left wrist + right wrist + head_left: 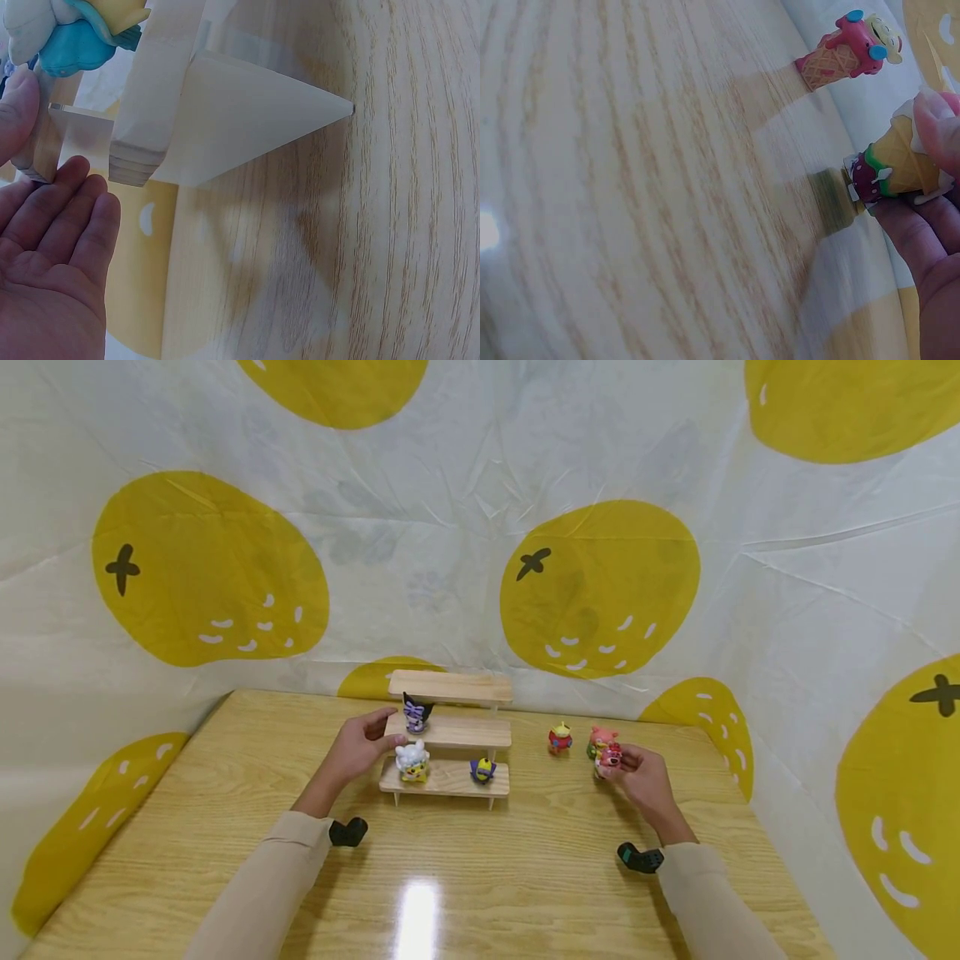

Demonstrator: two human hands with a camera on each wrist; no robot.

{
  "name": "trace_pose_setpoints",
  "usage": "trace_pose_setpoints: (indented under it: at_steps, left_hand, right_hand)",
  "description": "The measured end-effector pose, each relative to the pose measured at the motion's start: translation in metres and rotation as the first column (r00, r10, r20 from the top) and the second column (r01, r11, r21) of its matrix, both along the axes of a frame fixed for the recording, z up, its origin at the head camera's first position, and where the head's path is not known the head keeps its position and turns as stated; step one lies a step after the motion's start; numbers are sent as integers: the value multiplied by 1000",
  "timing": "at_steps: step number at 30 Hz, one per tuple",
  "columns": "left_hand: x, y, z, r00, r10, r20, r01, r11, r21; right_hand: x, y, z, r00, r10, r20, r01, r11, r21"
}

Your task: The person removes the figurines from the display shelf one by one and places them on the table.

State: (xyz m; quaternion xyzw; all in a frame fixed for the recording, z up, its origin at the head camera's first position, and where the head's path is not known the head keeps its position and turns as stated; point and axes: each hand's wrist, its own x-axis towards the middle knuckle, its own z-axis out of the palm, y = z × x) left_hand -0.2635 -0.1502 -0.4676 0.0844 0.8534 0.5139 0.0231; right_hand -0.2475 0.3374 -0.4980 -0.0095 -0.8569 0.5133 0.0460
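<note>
At the left end of a three-tier wooden display shelf, my left hand holds the middle plank, thumb above and fingertips below. Beside it on that plank stands a black-and-purple figurine. A white-and-yellow figurine and a yellow-and-purple figurine stand on the lowest plank. To the right, my right hand pinches a pink-and-red ice-cream-cone figurine between thumb and fingers. A pink figurine is directly behind it, partly hidden.
A red figurine with a yellow-green head stands on the wooden table between the shelf and my right hand. A white curtain with yellow fruit prints hangs behind the table. Black wrist devices sit by both sleeves.
</note>
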Motion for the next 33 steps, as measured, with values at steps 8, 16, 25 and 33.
trace_pose_setpoints:
  at_steps: [8, 16, 25, 33]
  left_hand:
    - [-2, -1, -3, 1000, -4, -24, 4, 1000, 1]
    - [-2, -1, -3, 1000, -9, -9, 9, 1000, 13]
    - [-2, 0, -1, 1000, -4, -9, 4, 1000, 10]
    - [-3, -1, -3, 1000, -8, -16, 8, 1000, -1]
  right_hand:
    - [-2, 0, -4, 1000, -3, 7, 3, 1000, -12]
    - [-2, 0, -6, 1000, 11, 19, -11, 999, -37]
    - [-4, 1, -8, 1000, 6, 4, -6, 1000, -8]
    - [-2, 2, -10, 1000, 13, 7, -12, 1000, -23]
